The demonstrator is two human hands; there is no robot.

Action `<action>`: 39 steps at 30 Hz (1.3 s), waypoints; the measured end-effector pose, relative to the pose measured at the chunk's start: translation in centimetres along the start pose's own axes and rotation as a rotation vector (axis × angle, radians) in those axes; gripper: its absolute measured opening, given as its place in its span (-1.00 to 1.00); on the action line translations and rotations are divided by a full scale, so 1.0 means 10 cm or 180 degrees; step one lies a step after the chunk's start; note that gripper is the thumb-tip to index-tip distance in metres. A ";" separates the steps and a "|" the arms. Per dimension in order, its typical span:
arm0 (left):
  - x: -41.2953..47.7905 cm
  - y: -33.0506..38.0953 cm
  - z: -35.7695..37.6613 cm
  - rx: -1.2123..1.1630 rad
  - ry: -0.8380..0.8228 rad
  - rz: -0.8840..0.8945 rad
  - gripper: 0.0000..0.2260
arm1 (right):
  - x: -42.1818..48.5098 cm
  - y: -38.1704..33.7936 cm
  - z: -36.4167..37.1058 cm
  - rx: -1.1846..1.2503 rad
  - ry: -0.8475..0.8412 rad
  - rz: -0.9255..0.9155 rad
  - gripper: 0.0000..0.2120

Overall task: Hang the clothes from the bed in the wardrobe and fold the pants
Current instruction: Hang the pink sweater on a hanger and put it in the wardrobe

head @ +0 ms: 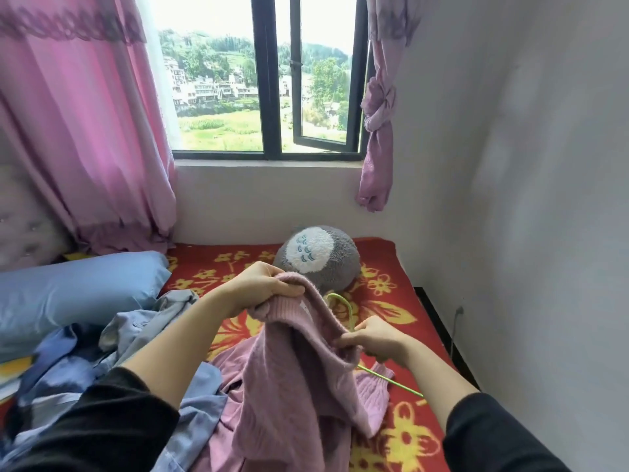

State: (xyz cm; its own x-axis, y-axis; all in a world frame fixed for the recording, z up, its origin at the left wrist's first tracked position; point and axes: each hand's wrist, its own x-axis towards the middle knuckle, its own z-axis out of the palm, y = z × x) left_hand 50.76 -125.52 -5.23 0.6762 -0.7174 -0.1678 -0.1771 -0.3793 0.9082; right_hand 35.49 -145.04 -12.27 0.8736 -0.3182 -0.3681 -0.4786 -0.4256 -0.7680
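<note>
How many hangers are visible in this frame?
1: a green hanger partly inside the sweater gripped by the left hand and right hand; its hook shows by the plush toy. More may be hidden under the clothes.

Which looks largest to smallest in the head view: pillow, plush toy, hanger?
1. Pillow
2. Plush toy
3. Hanger, mostly hidden in the sweater, so only its visible part is ranked.

green hanger (391,381) mostly hidden inside pink sweater (292,386); sweater hem cut off below.
</note>
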 end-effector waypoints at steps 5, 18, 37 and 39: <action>-0.10 0.07 -0.09 0.0765 -0.0493 0.0136 -0.72 | 0.01 -0.32 0.15 0.0645 -0.0328 -0.0732 -0.76; -0.13 -0.42 -0.05 0.0087 0.0717 -0.1651 -0.26 | 0.51 -0.86 0.33 0.1142 0.1211 -0.0234 -0.83; 0.68 0.50 -0.03 -0.1509 0.1548 0.0324 -0.80 | 0.19 -0.85 -0.50 0.1879 0.2056 -0.0276 -0.43; 0.71 0.27 0.00 -0.0487 0.1655 0.0286 -0.82 | 0.21 -0.70 -0.52 0.1880 0.2488 -0.0231 -0.50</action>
State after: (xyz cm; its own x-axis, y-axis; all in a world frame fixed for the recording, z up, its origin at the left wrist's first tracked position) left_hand 55.09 -131.68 -4.02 0.9343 -0.3450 0.0895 -0.1707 -0.2126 0.9621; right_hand 40.24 -147.17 -4.95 0.4933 -0.8696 -0.0226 -0.1192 -0.0418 -0.9920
